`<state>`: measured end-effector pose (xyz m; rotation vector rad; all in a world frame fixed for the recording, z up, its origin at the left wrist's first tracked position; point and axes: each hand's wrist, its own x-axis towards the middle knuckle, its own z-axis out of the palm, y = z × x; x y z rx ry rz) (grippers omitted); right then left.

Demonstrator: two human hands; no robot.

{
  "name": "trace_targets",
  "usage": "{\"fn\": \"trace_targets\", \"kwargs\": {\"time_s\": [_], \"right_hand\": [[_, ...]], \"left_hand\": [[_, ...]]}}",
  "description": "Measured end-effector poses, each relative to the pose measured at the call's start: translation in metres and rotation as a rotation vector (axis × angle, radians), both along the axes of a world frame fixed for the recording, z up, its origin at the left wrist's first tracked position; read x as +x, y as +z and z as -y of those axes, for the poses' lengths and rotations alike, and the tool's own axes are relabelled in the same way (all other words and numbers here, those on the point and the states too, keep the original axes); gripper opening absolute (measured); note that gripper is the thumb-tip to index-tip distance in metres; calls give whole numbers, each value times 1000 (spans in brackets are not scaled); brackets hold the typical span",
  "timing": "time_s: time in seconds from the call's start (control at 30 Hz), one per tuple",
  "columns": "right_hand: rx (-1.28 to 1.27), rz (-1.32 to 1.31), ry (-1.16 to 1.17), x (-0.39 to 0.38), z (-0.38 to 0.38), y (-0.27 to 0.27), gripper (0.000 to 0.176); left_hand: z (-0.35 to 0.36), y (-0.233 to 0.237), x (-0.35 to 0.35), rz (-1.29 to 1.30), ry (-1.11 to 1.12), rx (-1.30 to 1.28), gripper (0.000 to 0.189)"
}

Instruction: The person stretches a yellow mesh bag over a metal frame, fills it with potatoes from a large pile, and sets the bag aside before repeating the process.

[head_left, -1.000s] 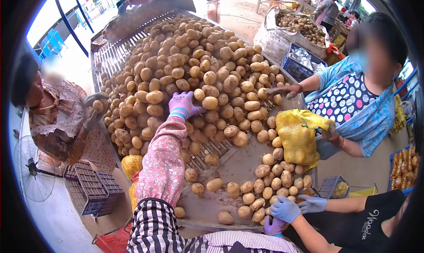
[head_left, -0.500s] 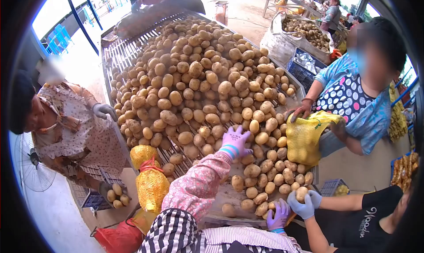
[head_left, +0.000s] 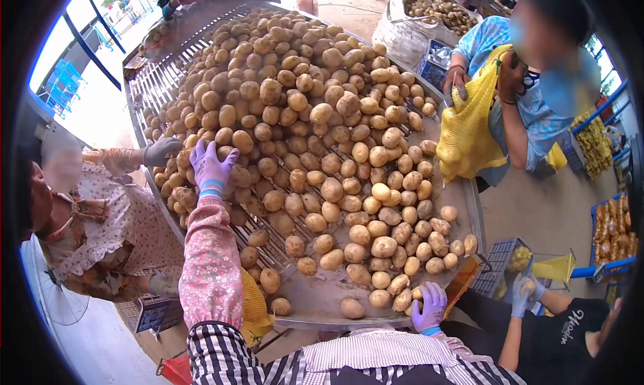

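Observation:
Potatoes lie heaped on a slatted metal sorting table. My left hand, in a purple glove, reaches to the left side of the heap. Its fingers are spread over potatoes, holding none. At the table's near right edge is my right hand, gloved alike. Its fingers are apart and touch or nearly touch a potato at the rim; its palm side is hidden. A co-worker's grey-gloved hand rests by the heap, just left of my left hand.
On the right, a person holds a yellow mesh bag against the table edge. Another, in black, holds a potato beside a crate. A yellow mesh bag hangs by the near left edge. A large white sack stands behind.
My left hand has moved left and farther up the heap. Potatoes have shifted toward the near side. The yellow bag on the right is lifted, and the person in black has drawn back.

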<state>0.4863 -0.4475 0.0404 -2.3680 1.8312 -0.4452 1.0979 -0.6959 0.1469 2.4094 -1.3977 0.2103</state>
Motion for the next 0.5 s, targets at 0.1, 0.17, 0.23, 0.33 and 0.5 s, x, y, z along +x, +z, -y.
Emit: {"fn": "trace_targets", "kwargs": {"time_s": [0.1,0.17,0.23,0.33,0.5], "right_hand": [[-4,2,21,-1,-1,-3,50],[13,6,11,-1,1,-2,50],[17,12,9,-3,0,-5,50],[13,14,1,-3,0,-4,49],[-9,39,-6,-5,-1,-8,47]], "left_hand": [[9,-5,6,57,-26,80,83],[16,4,-1,14,5,150,87],[17,1,-8,18,31,159,80],[8,-3,-25,-3,0,173,73],[-24,-20,-99,130,-163,206,62]]}}
